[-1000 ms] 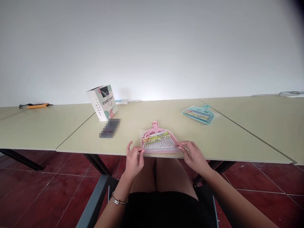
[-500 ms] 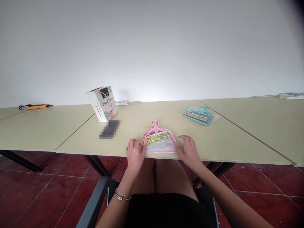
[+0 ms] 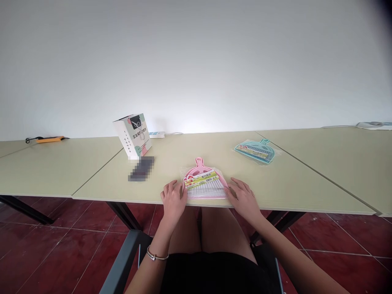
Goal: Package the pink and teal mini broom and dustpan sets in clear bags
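Note:
A pink dustpan-and-brush set (image 3: 204, 182) in clear wrapping lies flat near the front edge of the pale green table (image 3: 275, 179). My left hand (image 3: 172, 200) rests at the pack's left edge, fingers stretched out and touching the wrapper. Against the pack's right edge lies my right hand (image 3: 243, 197), fingers spread flat on the table. Neither hand grips anything. A second, teal set (image 3: 255, 150) in wrapping lies further back to the right, out of reach of both hands.
A white printed paper bag (image 3: 134, 135) stands at the back left, with a dark blurred flat object (image 3: 141, 168) in front of it. A power strip (image 3: 157, 134) lies by the wall, an orange tool (image 3: 49, 139) far left. A chair frame shows below.
The pack has gone from held at the table edge to lying flat further onto the table. Both hands released their pinch and now lie flat beside it.

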Demonstrator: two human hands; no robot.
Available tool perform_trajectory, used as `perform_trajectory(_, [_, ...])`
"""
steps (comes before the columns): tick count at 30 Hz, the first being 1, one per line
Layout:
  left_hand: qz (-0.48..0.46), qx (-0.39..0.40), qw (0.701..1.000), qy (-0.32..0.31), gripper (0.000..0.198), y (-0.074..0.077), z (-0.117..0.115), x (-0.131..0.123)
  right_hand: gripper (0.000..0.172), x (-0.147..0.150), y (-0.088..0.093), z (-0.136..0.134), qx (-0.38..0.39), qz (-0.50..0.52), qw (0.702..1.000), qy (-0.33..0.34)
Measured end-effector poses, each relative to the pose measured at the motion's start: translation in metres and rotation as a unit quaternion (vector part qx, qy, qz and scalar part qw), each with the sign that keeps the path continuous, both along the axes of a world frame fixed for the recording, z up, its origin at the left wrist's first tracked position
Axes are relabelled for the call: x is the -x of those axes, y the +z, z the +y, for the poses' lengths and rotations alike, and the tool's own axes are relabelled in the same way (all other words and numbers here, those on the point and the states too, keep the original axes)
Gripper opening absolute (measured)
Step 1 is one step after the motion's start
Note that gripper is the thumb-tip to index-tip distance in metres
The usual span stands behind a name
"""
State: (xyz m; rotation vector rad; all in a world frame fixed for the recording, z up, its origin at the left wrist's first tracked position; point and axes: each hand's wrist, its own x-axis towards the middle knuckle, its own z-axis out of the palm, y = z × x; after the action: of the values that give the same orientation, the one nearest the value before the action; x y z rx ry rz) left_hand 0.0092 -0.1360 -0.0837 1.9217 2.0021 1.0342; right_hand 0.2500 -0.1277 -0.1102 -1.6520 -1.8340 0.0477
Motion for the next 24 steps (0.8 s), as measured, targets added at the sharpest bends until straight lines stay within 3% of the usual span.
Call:
perform_trajectory(4, [-0.156,0.047,0.985,-0.058,0.028,0.011,0.009,-0.003,0.04,0.005,0.013,0.003,0.002,0.132,0.99,0.051])
perform_trajectory(6, [-0.291,0.074,0.95,-0.086,0.035,0.019,0.013,-0.005,0.044,0.008,0.02,0.005,0.027,0.231,0.969,0.088])
perform_trajectory(9, [-0.461,0.137,0.871,-0.1,0.042,0.03,0.02,-0.007,0.05,0.013,0.026,0.009,0.088,0.335,0.931,0.114])
perform_trajectory(12, [-0.554,0.152,0.814,-0.087,0.041,0.032,0.029,-0.009,0.05,0.016,0.028,0.013,0.102,0.338,0.929,0.112])
perform_trajectory(14, [-0.588,0.114,0.798,-0.066,0.041,0.028,0.035,-0.011,0.053,0.019,0.032,0.016,0.031,0.293,0.953,0.069])
perform_trajectory(16, [-0.609,0.055,0.788,-0.063,0.042,0.022,0.041,-0.015,0.056,0.022,0.038,0.018,-0.077,0.214,0.973,0.045])
perform_trajectory(18, [-0.62,0.005,0.78,-0.083,0.048,0.017,0.044,-0.019,0.048,0.027,0.046,0.019,-0.137,0.114,0.978,0.107])
perform_trajectory(21, [-0.593,-0.053,0.796,-0.11,0.052,0.013,0.045,-0.023,0.036,0.034,0.052,0.023,-0.089,-0.015,0.973,0.214])
perform_trajectory(24, [-0.502,-0.098,0.854,-0.094,0.05,0.013,0.04,-0.022,0.04,0.037,0.051,0.027,-0.062,-0.081,0.978,0.182])
